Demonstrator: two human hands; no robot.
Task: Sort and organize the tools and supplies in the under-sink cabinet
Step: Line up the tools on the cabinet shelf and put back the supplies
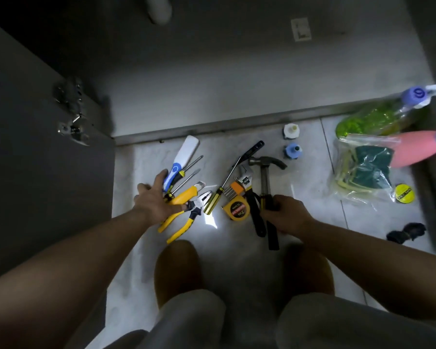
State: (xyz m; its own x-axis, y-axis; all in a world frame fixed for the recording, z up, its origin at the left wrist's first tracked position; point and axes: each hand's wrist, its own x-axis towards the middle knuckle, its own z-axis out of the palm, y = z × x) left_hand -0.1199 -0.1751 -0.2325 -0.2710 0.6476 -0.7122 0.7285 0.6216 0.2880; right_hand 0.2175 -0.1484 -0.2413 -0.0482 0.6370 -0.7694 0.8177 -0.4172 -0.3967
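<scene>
Tools lie on the tiled floor in front of the open cabinet. My left hand (155,197) rests with spread fingers on a bundle: a yellow utility knife (186,193), two screwdrivers (186,170) and a blue-and-white tool (184,154). Yellow-handled pliers (186,217) lie just below that hand. My right hand (286,212) grips the handle of a claw hammer (264,172). Between the hands lie a yellow-handled screwdriver (219,192), a yellow tape measure (237,209) and an adjustable wrench (248,187).
The dark cabinet door (35,147) with its hinge stands open at left; the cabinet floor (212,71) lies beyond a metal sill. At right are a green spray bottle (378,117), a pink bottle (418,149), bagged sponges (363,167), a yellow tape roll (404,193) and two caps (292,139).
</scene>
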